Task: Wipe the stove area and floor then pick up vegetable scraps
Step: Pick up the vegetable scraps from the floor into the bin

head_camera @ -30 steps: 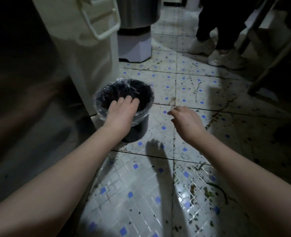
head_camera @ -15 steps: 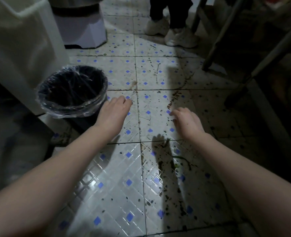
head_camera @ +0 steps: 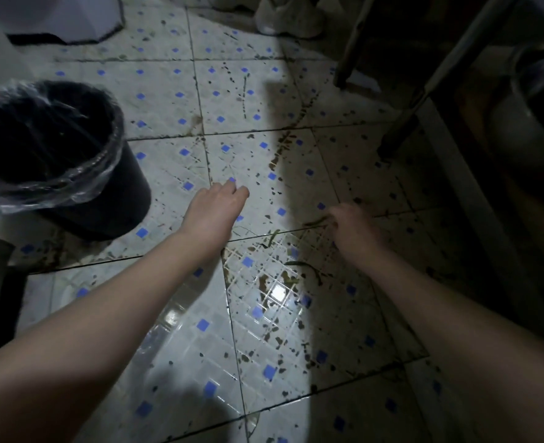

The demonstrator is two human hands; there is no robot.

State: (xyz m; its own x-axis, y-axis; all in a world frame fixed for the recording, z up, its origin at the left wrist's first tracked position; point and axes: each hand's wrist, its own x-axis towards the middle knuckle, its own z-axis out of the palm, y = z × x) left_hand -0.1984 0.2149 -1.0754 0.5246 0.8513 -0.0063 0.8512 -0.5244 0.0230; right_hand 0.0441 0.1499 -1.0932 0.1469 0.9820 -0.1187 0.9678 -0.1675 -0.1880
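Left hand (head_camera: 214, 209) has left the bin (head_camera: 127, 199), loose and empty. Right hand (head_camera: 352, 228), blurry, is beside a green scrap (head_camera: 317, 222); grip unclear. Near floor (head_camera: 200, 314) lies open.

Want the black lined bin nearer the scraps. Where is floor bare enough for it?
Glossy white blue-dotted floor tiles beside the left forearm are barest. Between left hand and right hand, green vegetable scraps and dark specks crowd it.

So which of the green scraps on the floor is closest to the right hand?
The flat strip just beyond the fingertips of the right hand; the short stem and the curved piece lie farther off.
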